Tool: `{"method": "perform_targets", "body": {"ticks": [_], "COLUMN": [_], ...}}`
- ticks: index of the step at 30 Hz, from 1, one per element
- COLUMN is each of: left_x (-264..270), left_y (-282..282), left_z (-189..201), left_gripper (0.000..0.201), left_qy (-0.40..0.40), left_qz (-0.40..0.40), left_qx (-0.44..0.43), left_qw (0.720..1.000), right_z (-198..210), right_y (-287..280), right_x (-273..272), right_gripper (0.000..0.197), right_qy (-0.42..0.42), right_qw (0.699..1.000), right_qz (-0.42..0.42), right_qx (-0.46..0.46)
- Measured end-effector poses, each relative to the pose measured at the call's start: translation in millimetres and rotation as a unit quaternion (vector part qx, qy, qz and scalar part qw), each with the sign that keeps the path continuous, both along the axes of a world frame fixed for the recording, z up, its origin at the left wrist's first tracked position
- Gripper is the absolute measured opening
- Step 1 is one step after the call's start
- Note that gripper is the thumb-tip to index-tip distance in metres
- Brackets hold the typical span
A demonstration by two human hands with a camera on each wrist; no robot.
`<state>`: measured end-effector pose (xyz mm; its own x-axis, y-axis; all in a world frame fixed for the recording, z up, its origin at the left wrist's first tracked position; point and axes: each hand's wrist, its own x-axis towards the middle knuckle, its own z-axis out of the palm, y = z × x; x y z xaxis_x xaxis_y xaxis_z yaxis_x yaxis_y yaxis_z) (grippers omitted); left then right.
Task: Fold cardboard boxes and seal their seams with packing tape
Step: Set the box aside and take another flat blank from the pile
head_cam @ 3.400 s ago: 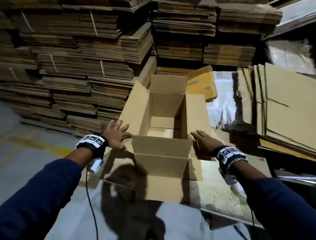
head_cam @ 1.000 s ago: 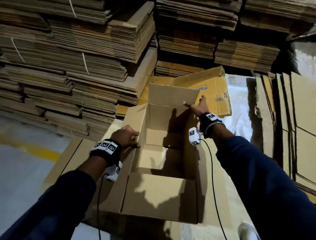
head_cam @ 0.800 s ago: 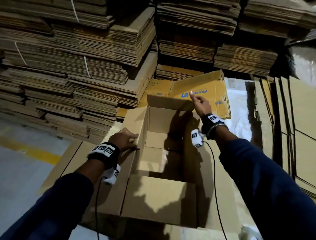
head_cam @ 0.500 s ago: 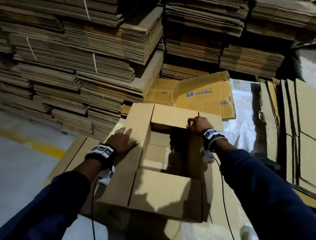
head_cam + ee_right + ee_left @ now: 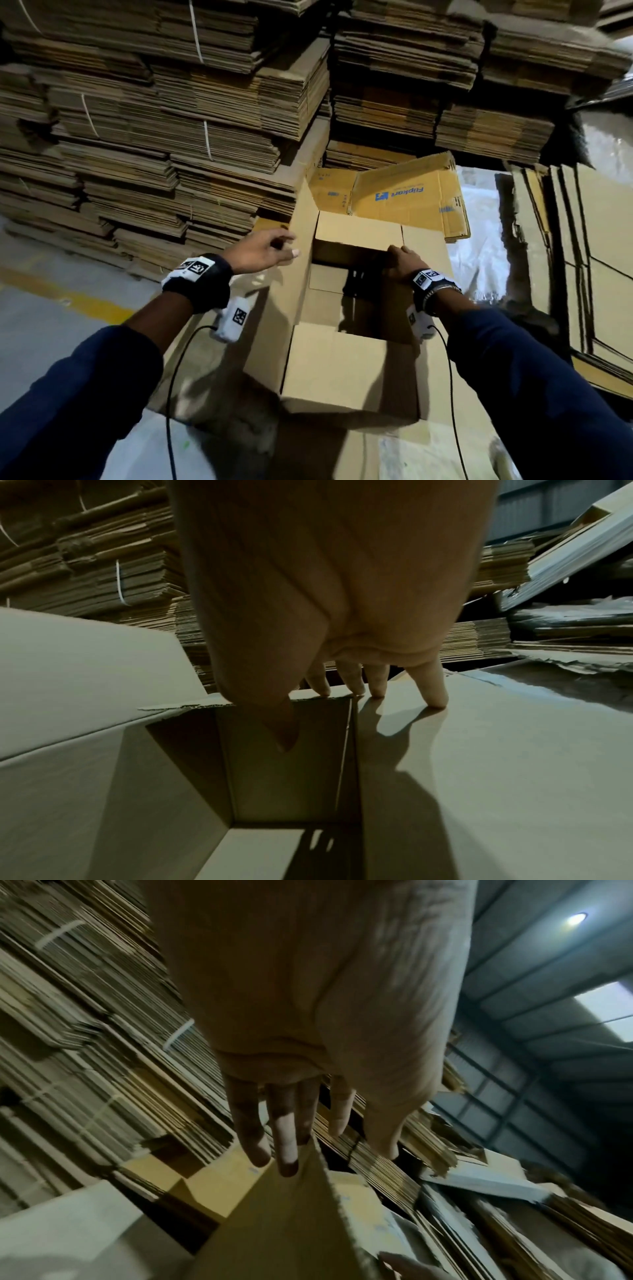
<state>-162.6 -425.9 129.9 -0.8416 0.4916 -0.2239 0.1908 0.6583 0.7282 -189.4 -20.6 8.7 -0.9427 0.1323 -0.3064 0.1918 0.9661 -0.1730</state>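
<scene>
The right hand [image 5: 400,262] rests spread on the open-topped plain brown corrugated cardboard box [image 5: 342,370], its straight fingers [image 5: 377,685] pressing down where the far end flap [image 5: 358,229] meets the right side flap [image 5: 428,250], the thumb hanging over the edge into the cavity. The left hand [image 5: 262,251] reaches with loosely extended fingers to the upper edge of the tall left side flap [image 5: 301,260], which stands nearly upright; in the left wrist view two fingertips [image 5: 287,1161] touch the flap's rim, but I cannot tell whether the thumb closes on it. The box stands just in front of the person on flat cardboard sheets [image 5: 212,349] laid over a pale floor. The step in hand looks like closing the flaps: both end flaps, far and near [image 5: 349,366], are folded in flat, and the long side flaps are not yet brought together. The next move probably calls for swinging the left flap down over the end flaps, lowering the right one to meet it, and holding the centre seam shut for taping; no tape roll shows in these views. The board is matte, stiff and sharply creased, with a ragged torn fringe along the far flap's cut edge. Behind rise high strapped bundles of flattened cartons [image 5: 171,137], their fluted edges making fine stripes, and a yellowish printed carton [image 5: 404,195] leans just beyond the box.
</scene>
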Motion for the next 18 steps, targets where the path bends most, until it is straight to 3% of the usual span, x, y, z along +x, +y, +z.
{"method": "perform_targets", "body": {"ticks": [2, 5, 7, 11, 14, 18], "left_x": [11.8, 30.9, 47.1, 72.3, 83.9, 90.8], "left_y": [17.0, 45.2, 62.0, 81.7, 86.2, 89.8], "left_z": [4.2, -10.2, -25.0, -75.1, -119.7, -144.2], "left_gripper": [0.076, 0.096, 0.096, 0.083, 0.083, 0.081], "left_qy": [-0.008, -0.016, -0.005, 0.049, 0.118, 0.134], "left_qz": [-0.034, -0.073, -0.105, -0.185, -0.219, -0.215], "left_qx": [0.013, 0.026, -0.001, -0.111, -0.194, -0.196], "left_qw": [0.999, 0.997, 0.994, 0.975, 0.949, 0.947], "right_z": [5.2, 11.6, 13.6, 16.5, 13.5, 28.5], "right_y": [-2.6, -1.5, -2.9, -4.8, -2.1, 0.6], "right_x": [17.0, 49.0, 79.3, 148.3, 193.7, 231.6], "right_gripper": [0.085, 0.085, 0.078, 0.043, 0.051, 0.071], "right_qy": [-0.005, -0.013, -0.009, 0.038, 0.051, 0.059], "right_qw": [1.0, 1.0, 1.0, 0.995, 0.984, 0.961], "right_qz": [-0.009, -0.011, -0.015, -0.071, -0.153, -0.244], "right_qx": [-0.002, -0.013, -0.023, -0.056, -0.075, -0.115]}}
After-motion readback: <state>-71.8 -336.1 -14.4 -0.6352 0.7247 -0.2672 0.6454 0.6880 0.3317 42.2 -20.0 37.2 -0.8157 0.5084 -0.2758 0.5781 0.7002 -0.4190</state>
